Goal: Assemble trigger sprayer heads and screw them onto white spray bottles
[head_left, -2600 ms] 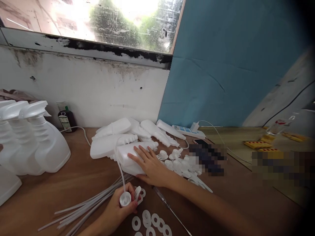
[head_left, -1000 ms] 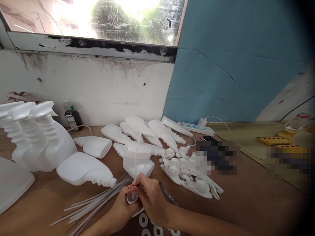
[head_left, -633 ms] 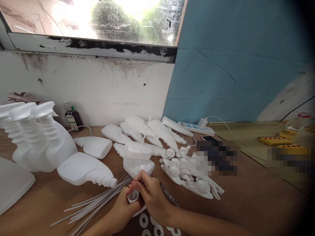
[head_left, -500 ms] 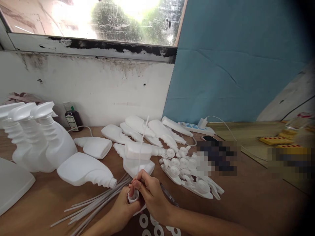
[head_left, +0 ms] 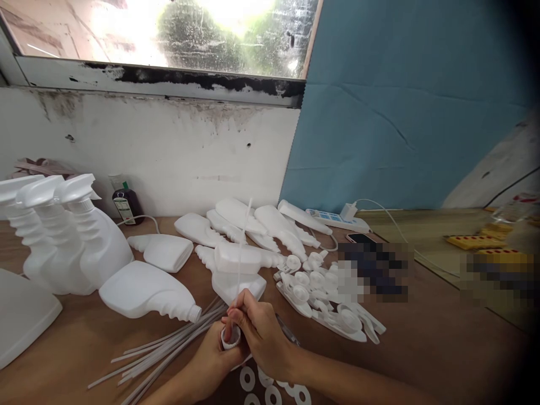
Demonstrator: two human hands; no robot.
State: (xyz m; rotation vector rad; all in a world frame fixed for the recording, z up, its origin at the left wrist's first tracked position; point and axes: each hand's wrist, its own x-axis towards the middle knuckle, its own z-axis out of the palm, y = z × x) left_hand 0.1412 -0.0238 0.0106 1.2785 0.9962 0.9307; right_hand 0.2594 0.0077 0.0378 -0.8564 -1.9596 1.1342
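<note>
My left hand (head_left: 211, 360) is closed around a white spray trigger head (head_left: 231, 338), its ribbed round collar facing up. Most of that head is hidden by my fingers. My right hand (head_left: 265, 337) pinches a thin, pale plastic tube (head_left: 242, 242) just above the collar. The tube stands nearly upright, leaning slightly right at its top. Whether its lower end is inside the head is hidden by the fingers. Left of my hands lies a bundle of similar tubes (head_left: 164, 346). Below them are several white ring washers (head_left: 247, 378).
Several white bottles (head_left: 147, 289) lie on the brown table (head_left: 422, 360), with assembled spray bottles (head_left: 99, 247) upright at left. A pile of trigger heads (head_left: 312, 292) sits to the right. Behind are a dark bottle (head_left: 126, 205), a power strip (head_left: 337, 220) and a phone (head_left: 360, 239).
The tube's top has swung slightly left, so it stands a little more upright. Both hands keep their holds, and the camera view has shifted very slightly.
</note>
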